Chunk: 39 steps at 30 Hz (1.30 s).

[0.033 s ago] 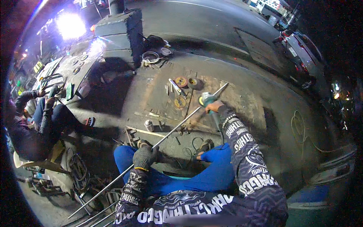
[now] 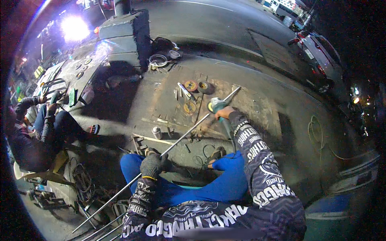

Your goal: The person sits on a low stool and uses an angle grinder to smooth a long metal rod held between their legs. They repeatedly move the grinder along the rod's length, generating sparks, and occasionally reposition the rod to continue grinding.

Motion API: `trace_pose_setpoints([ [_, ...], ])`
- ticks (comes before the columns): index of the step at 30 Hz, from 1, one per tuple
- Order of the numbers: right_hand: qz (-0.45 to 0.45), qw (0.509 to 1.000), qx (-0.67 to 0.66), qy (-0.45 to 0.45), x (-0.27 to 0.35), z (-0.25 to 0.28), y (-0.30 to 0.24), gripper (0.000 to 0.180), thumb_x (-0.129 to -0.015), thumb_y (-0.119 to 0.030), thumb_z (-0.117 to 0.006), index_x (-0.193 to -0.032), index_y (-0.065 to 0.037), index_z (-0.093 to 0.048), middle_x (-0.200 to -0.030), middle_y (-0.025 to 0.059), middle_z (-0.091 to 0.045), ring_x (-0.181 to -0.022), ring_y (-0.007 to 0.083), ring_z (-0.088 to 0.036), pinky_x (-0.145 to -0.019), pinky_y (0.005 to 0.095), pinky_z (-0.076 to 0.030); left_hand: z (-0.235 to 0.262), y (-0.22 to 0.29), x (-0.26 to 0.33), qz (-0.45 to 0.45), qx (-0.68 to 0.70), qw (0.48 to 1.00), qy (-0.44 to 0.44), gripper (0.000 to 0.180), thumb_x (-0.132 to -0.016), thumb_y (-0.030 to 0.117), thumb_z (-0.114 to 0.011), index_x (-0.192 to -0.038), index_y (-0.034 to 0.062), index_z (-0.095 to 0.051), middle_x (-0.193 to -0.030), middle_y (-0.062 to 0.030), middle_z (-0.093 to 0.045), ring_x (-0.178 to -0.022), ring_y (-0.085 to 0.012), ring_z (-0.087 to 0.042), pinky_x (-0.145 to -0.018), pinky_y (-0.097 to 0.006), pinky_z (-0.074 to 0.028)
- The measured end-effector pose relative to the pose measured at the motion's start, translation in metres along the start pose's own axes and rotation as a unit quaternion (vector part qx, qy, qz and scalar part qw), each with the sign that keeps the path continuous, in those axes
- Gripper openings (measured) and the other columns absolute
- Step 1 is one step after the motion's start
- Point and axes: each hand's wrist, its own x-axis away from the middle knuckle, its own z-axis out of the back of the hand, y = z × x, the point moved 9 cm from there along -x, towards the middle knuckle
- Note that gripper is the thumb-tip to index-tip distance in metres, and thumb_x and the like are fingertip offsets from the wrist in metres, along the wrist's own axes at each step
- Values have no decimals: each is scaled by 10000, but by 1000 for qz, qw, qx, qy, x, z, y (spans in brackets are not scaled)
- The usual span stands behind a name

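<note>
My left hand [image 2: 152, 166], in a grey knit glove, is closed around a long thin metal rod [image 2: 184, 135] above my left knee. The rod slants from the lower left up to a wooden board. In my bare right hand [image 2: 225, 113] is a green angle grinder [image 2: 218, 105], gripped by its body. Its yellowish disc [image 2: 210, 107] is at the rod, near the far end; I cannot tell whether they touch. A cord hangs from the grinder toward my right knee.
On the board [image 2: 257, 114] lie several grinding discs [image 2: 190, 86]. A can [image 2: 157, 132] stands nearer my feet. Another person [image 2: 36, 140] sits at the left, hands at a tool by a low table [image 2: 86, 76]. More rods [image 2: 105, 229] lie at lower left; a loose cable [image 2: 320, 140] is at right.
</note>
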Motion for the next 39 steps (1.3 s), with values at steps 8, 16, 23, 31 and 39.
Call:
trace_pose_setpoints([
  [8,5,994,-108,-35,41,-45,-39,760,-528,-455,-841,-1075,49,-684,-1150,214,-674,-1109,306,-638,-939,373,-509,-19,-6,-18,45,15,996,-74,558,-903,550,-533,-869,33,-739,-873,-235,-686,-879,-410,-669,-793,-501,-526],
  [16,61,998,-35,2,78,-69,-105,628,-529,-458,-818,-880,51,-714,-1000,266,-692,-938,356,-678,-832,389,-534,-42,-22,-28,-65,-42,996,-51,414,-877,408,-559,-896,33,-734,-982,-246,-663,-914,-411,-653,-822,-500,-519],
  [23,61,997,-39,-16,117,-68,-128,578,-519,-423,-834,-799,67,-708,-871,240,-704,-806,330,-690,-737,391,-543,-28,-13,-28,17,3,998,-64,391,-868,404,-561,-911,57,-736,-924,-217,-692,-878,-396,-670,-788,-495,-532],
  [31,58,996,-33,-54,133,-74,-130,629,-511,-421,-837,-905,54,-716,-1040,238,-701,-973,329,-693,-841,377,-556,-39,-12,-33,-74,-47,996,-9,166,-705,174,-729,-862,123,-720,-875,-150,-687,-826,-367,-688,-703,-462,-572],
  [39,29,999,-31,-30,121,-55,-98,621,-505,-385,-841,-886,85,-704,-980,262,-697,-939,341,-693,-822,396,-552,-19,-1,-16,-60,15,998,-33,398,-819,404,-600,-850,32,-737,-813,-238,-683,-810,-405,-681,-750,-496,-534],
])
